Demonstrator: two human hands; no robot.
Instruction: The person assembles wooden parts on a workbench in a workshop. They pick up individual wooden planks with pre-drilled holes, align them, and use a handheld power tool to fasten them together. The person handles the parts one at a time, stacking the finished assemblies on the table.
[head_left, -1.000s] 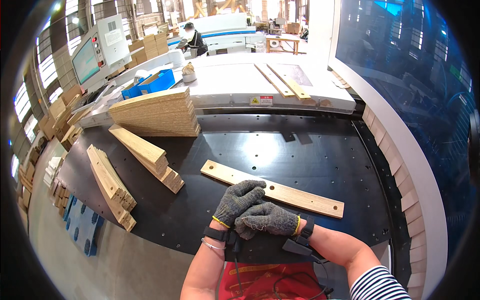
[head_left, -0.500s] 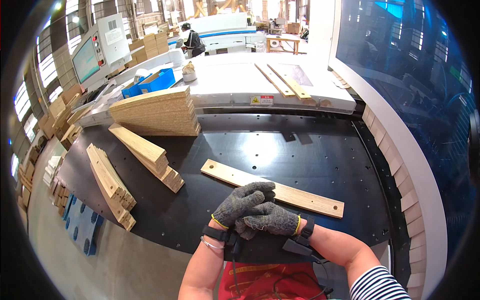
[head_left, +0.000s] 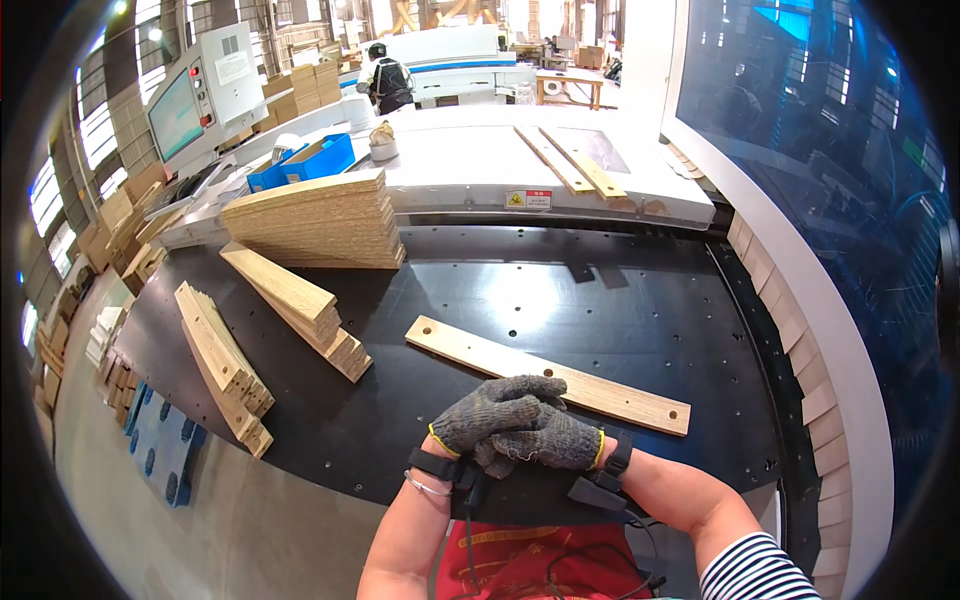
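Observation:
Both my hands wear dark grey knitted gloves with yellow cuffs and rest crossed over each other above the near edge of the black table. My left hand (head_left: pixel 487 417) lies over my right, its fingers stretched out to the right. Beneath it, my right hand (head_left: pixel 552 440) points left, its fingertips partly hidden. Neither hand holds a thing. Just beyond them, a light wooden strip (head_left: pixel 490 355) with a hole near each end lies slantwise on the table. The left fingertips overlap its near edge in view; whether they touch it I cannot tell.
Left on the black table (head_left: pixel 440 290) stand a tall stack of boards (head_left: pixel 320 225) and two lower stacks of strips (head_left: pixel 290 300), (head_left: pixel 222 370). Two strips (head_left: pixel 585 165) lie on the white machine bed. A blue panel (head_left: pixel 800 110) rises at right. Another person (head_left: pixel 388 82) stands far back.
My left hand's fingers have sunk slightly toward me over the right hand. The whole view has shifted a little. The wooden strip and stacks stay in place.

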